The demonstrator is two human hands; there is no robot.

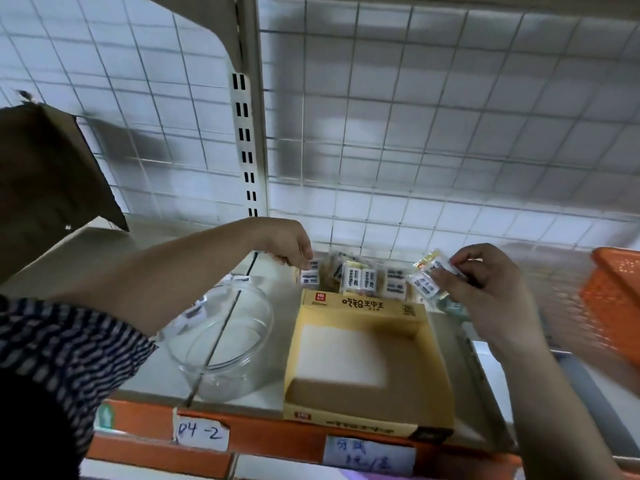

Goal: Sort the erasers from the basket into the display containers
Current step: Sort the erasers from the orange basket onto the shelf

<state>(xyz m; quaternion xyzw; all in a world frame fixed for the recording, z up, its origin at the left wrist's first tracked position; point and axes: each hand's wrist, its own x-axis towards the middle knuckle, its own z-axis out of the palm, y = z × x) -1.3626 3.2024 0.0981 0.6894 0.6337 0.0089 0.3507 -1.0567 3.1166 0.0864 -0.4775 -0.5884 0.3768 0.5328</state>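
Both hands work at the far side of the yellow box, each on erasers.

I see one box [360,306] at lower centre, its floor bare, and a row of erasers [360,282] standing just behind its far wall: I count four white labels, with more too blurred to count. The left hand [291,247], at centre, curls its fingers down and pinches the end eraser [309,276] at the row's left. The right hand [485,285], centre right, pinches a bunch [427,282] of two wrapped erasers, perhaps a third beneath. One glass bowl [221,344] sits just left of the box. One orange basket [613,306] is at the right edge.
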